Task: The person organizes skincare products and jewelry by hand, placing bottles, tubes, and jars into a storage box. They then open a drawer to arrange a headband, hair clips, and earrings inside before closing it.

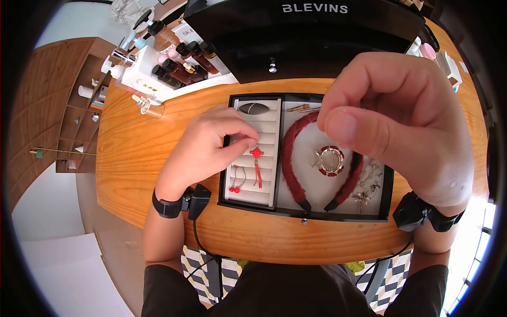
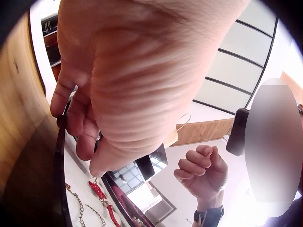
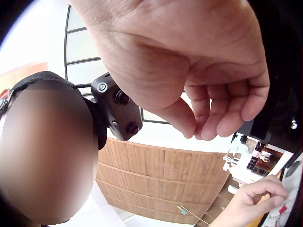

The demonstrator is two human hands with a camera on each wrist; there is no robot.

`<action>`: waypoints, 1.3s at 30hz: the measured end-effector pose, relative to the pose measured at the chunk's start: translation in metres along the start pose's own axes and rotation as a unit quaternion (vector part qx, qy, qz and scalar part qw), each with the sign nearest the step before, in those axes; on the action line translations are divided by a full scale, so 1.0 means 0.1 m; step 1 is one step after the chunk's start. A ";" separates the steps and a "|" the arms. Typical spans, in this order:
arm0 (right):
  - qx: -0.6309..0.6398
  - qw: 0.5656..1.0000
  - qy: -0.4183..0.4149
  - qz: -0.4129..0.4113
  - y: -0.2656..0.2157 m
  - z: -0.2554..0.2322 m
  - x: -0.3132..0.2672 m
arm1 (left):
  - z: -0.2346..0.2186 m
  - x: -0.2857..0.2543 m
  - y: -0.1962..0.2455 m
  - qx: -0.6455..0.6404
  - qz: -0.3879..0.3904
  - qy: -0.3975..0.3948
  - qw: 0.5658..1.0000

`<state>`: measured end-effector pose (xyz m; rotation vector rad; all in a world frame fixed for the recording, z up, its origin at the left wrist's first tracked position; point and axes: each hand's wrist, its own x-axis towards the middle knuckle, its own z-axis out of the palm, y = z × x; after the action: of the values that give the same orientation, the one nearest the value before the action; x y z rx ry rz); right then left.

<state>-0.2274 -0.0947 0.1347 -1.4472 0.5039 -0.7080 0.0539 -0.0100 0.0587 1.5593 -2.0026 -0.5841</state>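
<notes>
Item one, far left: we note a white rack of brown bottles (image 1: 174, 66) standing at the back of the wooden table (image 1: 137, 153).

Item two: our left hand (image 1: 211, 150), fingers curled, pinches the top of a red knot pendant with tassel (image 1: 257, 164) over the ridged left compartment of the black jewellery tray (image 1: 227, 158). The left wrist view shows the fingertips (image 2: 97, 168) meeting just above the red ornament (image 2: 98, 190).

Item three: a pair of red bead earrings (image 1: 235, 179) lies just beside the pendant, in the same compartment; a dark oval piece (image 1: 254, 109) sits at its top.

Item four, right compartment: a red headband (image 1: 290, 158) arcs around a red and silver ring-shaped brooch (image 1: 329, 160); small silver pieces (image 1: 368, 185) lie near the right wall.

Item five: our right hand (image 1: 393, 116) is raised well above the tray, thumb and fingertips drawn together. We cannot tell whether anything is held between them.
</notes>
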 end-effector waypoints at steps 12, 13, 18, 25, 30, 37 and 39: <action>0.037 0.998 -0.044 -0.010 0.26 -0.17 0.05 | 0.01 0.01 0.04 0.000 -0.035 0.007 0.999; 0.027 0.999 -0.032 0.003 0.17 -0.13 0.03 | 0.01 0.01 0.03 -0.008 -0.032 0.013 0.999; 0.028 0.999 -0.013 -0.026 0.02 -0.01 0.02 | 0.03 -0.01 -0.04 0.007 0.021 0.018 1.000; 0.003 1.000 -0.003 -0.024 0.07 -0.01 0.02 | 0.02 -0.05 0.01 0.016 0.013 0.007 1.000; 0.006 0.999 -0.033 0.043 0.29 -0.15 0.05 | 0.01 -0.06 0.04 0.040 0.026 -0.005 0.999; -0.120 0.993 -0.006 0.019 -0.11 -0.21 0.07 | -0.07 -0.14 -0.04 -0.006 0.005 0.053 0.999; -0.163 0.986 0.010 0.013 -0.07 -0.36 0.03 | -0.11 -0.17 -0.08 -0.015 0.005 0.098 0.995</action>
<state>-0.2518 -0.1221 0.1391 -1.7359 0.6767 -0.6385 0.0707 0.0047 0.0596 1.5267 -1.8450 -0.4359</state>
